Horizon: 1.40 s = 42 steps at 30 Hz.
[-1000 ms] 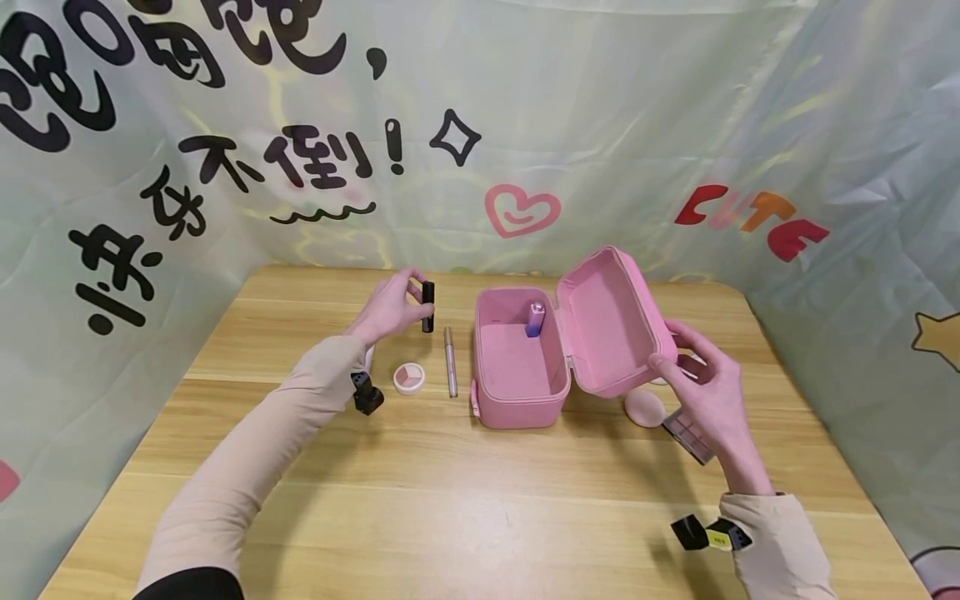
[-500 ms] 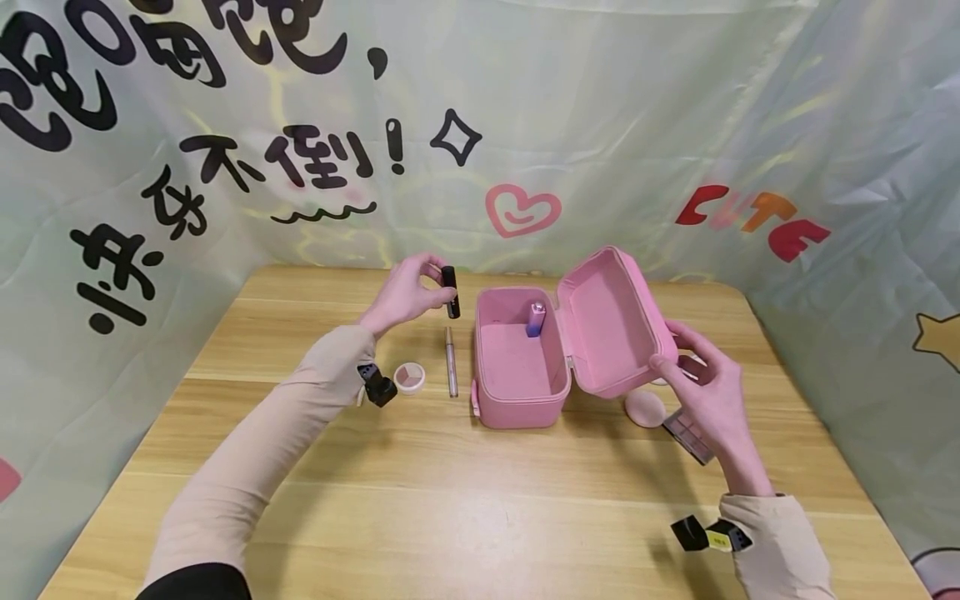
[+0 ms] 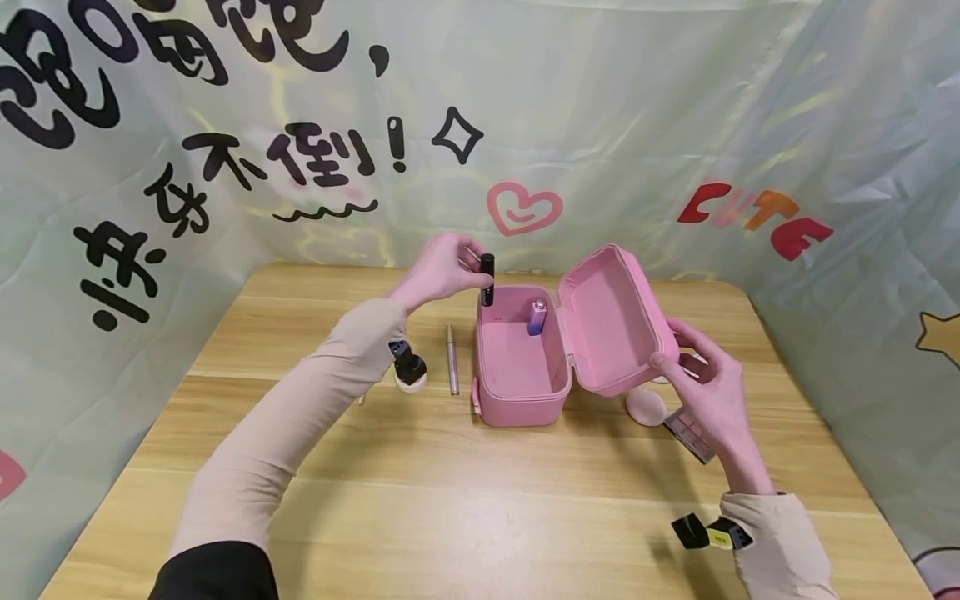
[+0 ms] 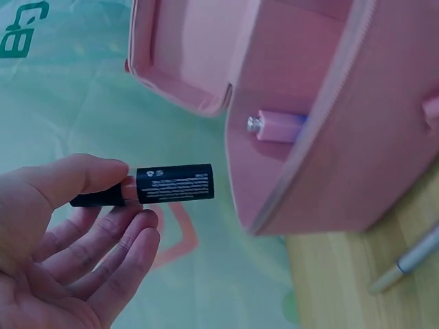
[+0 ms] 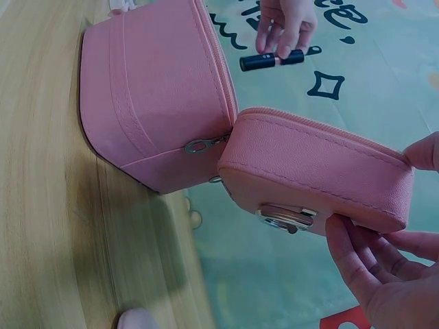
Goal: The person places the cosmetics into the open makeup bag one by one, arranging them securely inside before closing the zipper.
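My left hand pinches a black lipstick tube with a pinkish band round its middle. In the head view the tube stands upright at the back left rim of a pink cosmetic case. In the left wrist view the lipstick is apart from the case wall, between thumb and fingers. My right hand grips the outer corner of the raised lid, thumb on the rim and fingers underneath. Inside the case, a small pink-and-purple tube stands near the back right corner.
Left of the case lies a slim silver pen-like tube; a round compact is partly hidden by the left wrist camera. Near the right hand are a round pale-pink item and a makeup palette. A printed cloth hangs behind the table.
My left hand has carried the lipstick tube rightward and slightly up, from beside the pen-like tube to the case's back left rim. The right hand and lid have stayed put.
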### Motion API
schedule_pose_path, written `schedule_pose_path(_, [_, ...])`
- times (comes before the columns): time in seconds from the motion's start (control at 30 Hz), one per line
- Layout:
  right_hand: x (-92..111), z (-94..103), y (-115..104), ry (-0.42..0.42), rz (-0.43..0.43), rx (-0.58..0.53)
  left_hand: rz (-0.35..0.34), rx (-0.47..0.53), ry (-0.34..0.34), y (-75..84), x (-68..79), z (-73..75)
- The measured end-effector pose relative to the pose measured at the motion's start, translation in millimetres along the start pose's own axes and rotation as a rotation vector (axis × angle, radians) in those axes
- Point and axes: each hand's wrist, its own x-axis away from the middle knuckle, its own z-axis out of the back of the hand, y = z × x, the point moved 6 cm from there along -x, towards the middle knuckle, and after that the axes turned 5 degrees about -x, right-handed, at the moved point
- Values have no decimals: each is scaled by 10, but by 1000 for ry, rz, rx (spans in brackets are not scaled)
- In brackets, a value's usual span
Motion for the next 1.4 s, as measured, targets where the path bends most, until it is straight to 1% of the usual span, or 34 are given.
schedule_pose_path(0.1, [1, 8, -2, 3, -4, 19, 3, -28, -23, 90, -68, -51])
schedule_pose_path(0.27, [1, 6, -12, 2, -8, 53, 17, -78, -46, 172, -166, -171])
schedule_pose_path(0.37, [3, 5, -17, 1, -12, 56, 10, -151, -49, 203, -215, -276])
schedule_pose_path(0.47, [4, 4, -21, 0, -12, 67, -18, -252, -58, 223, -246, -393])
schedule_pose_path(0.53, [3, 2, -25, 0, -10, 77, -29, -312, -59, 223, -255, -460])
schedule_pose_path(0.63, [-1, -1, -26, 1, -8, 80, -33, -373, -61, 208, -269, -544])
schedule_pose_path(0.87, [-1, 5, -20, 2, -10, 80, -10, -427, -113, 181, -306, -727])
schedule_pose_path(1.07, [2, 7, -11, 4, -10, 67, -1, -508, -159, 167, -354, -881])
schedule_pose_path(1.27, [-2, -1, -15, 2, -6, 16, 22, -534, -175, 101, -389, -959])
schedule_pose_path(1.4, [-1, 16, -15, 7, -5, 14, 22, -542, -176, 113, -418, -1002])
